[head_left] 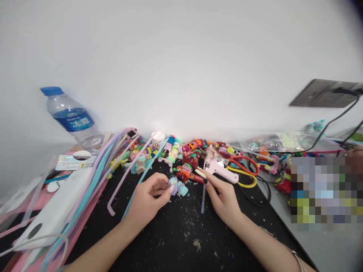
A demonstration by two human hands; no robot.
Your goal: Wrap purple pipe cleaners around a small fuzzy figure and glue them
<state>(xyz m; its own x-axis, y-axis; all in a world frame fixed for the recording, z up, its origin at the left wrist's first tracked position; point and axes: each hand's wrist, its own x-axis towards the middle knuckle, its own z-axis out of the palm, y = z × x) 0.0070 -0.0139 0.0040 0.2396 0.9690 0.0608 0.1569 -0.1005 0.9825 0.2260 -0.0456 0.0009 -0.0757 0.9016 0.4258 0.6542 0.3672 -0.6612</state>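
My left hand (150, 198) is closed in a pinch on a small fuzzy pastel piece (176, 186), lilac and mint, held just above the black mat (176, 234). My right hand (222, 196) lies to its right, fingers curled around the handle end of a pink hot glue gun (219, 169) that rests on the mat with its nozzle toward the wall. A clear glue stick (203, 198) lies between the two hands.
A heap of colourful fuzzy figures (181, 153) runs along the white wall. Long pastel pipe cleaners (113, 170) fan out at left, beside a water bottle (72, 119) and white packaging (56, 211). Red and yellow scissors (245, 170), black cables (261, 192) and plastic bags (278, 142) lie at right.
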